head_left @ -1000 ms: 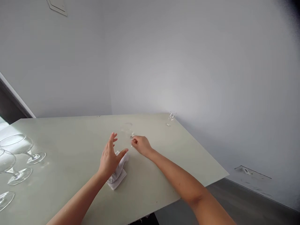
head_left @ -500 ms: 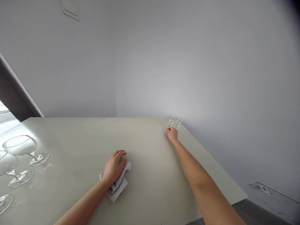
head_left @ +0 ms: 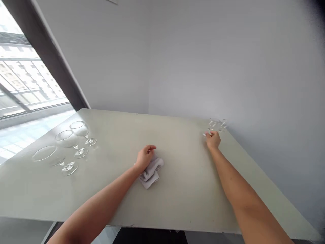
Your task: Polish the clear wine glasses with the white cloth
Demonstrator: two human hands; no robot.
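My right hand (head_left: 213, 139) reaches to the table's far right, thumb and fingers pinched at the stem of a small clear stemmed glass (head_left: 213, 122). The glass's foot shows just left of my fingers. Right beside it stands a second small glass (head_left: 223, 125). My left hand (head_left: 145, 158) rests on a folded whitish cloth (head_left: 151, 173) near the table's middle, its fingers curled over the cloth's far end. On the left, three clear stemmed glasses (head_left: 66, 139) stand in a row.
The pale table (head_left: 177, 200) runs back to grey walls (head_left: 215, 67). Its right edge borders a wall. A window (head_left: 25, 74) with a dark frame (head_left: 53, 51) is at the left. Below the front edge is something black (head_left: 149, 236).
My view has swung left and down, bringing more of the window and the left glasses in. My left fingers have drawn together over the cloth. My right hand stays at the small glass.
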